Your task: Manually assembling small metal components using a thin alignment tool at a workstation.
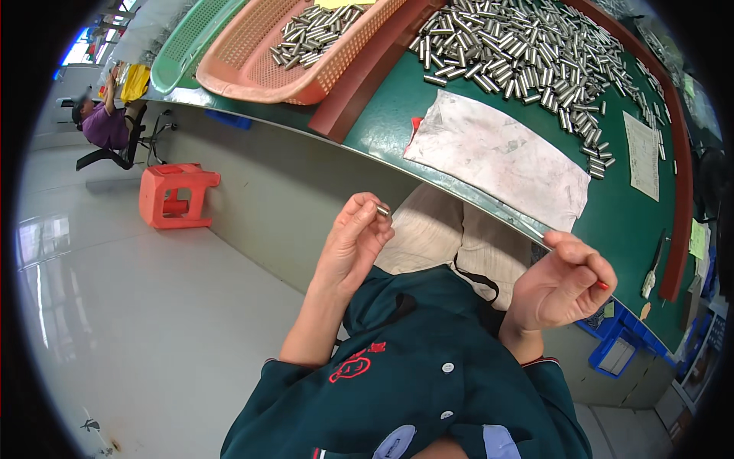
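Observation:
My left hand (350,243) is raised in front of the table edge and pinches a small shiny metal cylinder (384,211) between thumb and fingertips. To the right, my right hand (564,284) is closed around a thin tool with a red end (602,285). Its slim pale shaft points up and left toward the table edge; most of the tool is hidden by my fingers. A stained white cloth (497,153) lies along the front of the green table (382,111). Behind it spreads a large pile of similar metal cylinders (520,53).
A pink basket (237,57) holding more cylinders stands at the back left, beside a green basket (180,53). Reddish-brown rails (367,73) border the pile. A printed sheet (641,157) lies to the right. On the floor are a red stool (176,195) and a seated person (107,126).

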